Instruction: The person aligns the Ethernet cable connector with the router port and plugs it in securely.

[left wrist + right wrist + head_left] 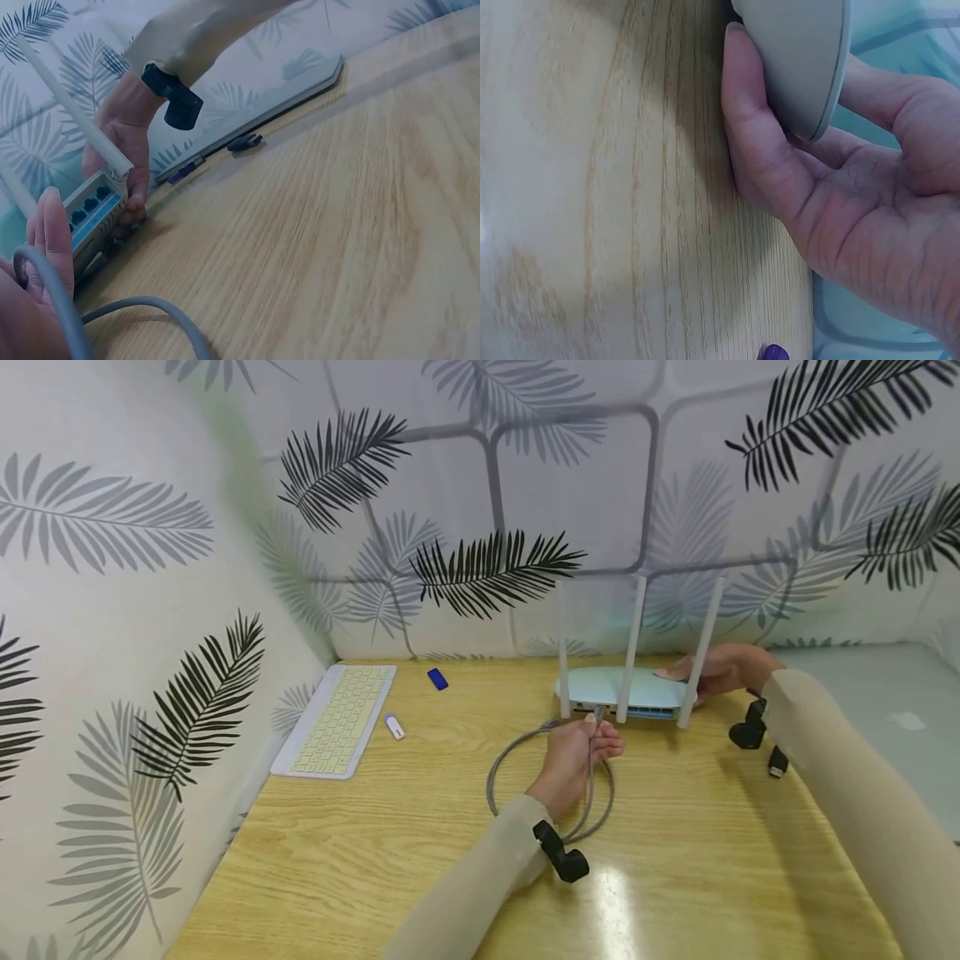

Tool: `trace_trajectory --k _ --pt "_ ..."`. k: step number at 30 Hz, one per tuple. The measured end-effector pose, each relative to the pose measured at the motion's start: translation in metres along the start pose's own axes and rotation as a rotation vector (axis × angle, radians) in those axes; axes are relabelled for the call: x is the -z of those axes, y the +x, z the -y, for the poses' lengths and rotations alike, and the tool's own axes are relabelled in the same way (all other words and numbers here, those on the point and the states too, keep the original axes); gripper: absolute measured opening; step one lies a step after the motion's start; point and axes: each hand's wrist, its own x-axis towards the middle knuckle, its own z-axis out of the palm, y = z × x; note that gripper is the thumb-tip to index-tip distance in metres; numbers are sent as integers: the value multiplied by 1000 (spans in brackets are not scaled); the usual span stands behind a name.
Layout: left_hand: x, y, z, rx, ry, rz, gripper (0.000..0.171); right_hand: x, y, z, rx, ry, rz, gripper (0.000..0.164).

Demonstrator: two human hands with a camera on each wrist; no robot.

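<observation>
A pale router (592, 683) with three white antennas stands near the back of the table, its port side towards me. My right hand (723, 670) grips its right end, thumb on top; in the right wrist view, fingers (754, 127) curl under the casing. At the ports, my left hand (572, 758) pinches the plug end of a grey network cable (491, 781). How far the plug sits in a port I cannot tell. The cable loops on the table around the left wrist. Blue-edged ports (91, 206) show in the left wrist view.
A white keyboard (341, 718) lies at the back left. Near it are a blue USB stick (437, 679) and a white one (394, 727). On the right are a black USB plug (777, 763), a silver laptop (862, 693) and a small purple object (186, 171). A patterned wall (570, 493) stands behind.
</observation>
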Motion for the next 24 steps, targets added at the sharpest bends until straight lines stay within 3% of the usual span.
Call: trace_trajectory --k 6,8,12,16,24 --pt "-6 0 2 -48 35 -42 27 0 4 -1 3 -26 -22 20" --pt "-10 0 3 -66 32 -72 28 0 4 0 4 -43 -20 30" --pt "-20 -2 5 -77 33 -137 31 -1 2 2 15 -88 7 65" --pt "-25 -5 7 -70 107 -205 33 -1 0 3 26 -134 32 76" --pt "-15 -2 14 -49 206 -180 31 -5 -2 5 24 -198 -12 85"
